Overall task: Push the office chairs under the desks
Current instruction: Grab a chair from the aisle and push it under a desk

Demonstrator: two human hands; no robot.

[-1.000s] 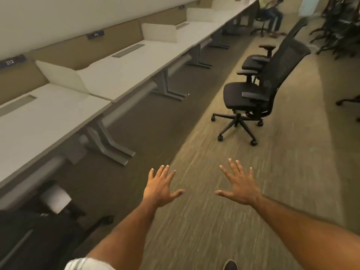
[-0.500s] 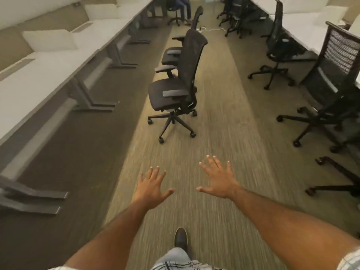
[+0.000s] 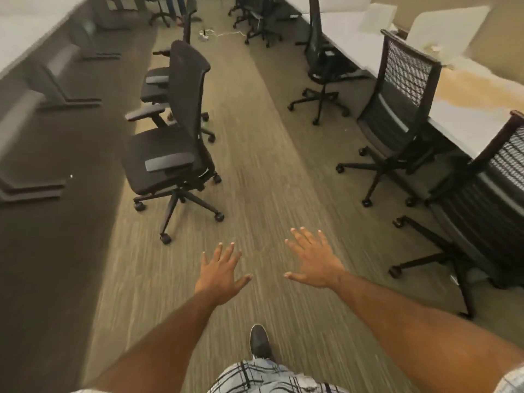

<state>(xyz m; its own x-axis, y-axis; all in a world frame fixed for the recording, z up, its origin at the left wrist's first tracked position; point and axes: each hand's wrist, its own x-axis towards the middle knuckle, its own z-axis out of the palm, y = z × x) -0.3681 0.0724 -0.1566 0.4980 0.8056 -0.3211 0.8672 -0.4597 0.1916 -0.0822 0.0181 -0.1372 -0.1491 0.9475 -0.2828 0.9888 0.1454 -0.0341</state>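
Black mesh chair (image 3: 173, 143) in the aisle has drawn nearer as the person walks on. Left hand (image 3: 219, 275) and right hand (image 3: 314, 263) stay spread, fingers empty, so pushing it under the left counter (image 3: 17, 38) likely comes next.

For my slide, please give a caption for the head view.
Both open hands, left hand and right hand, reach toward black office chair standing in aisle.

Two bare hands (image 3: 224, 275), one shoe (image 3: 259, 343), at least six office chairs (image 3: 170, 154).
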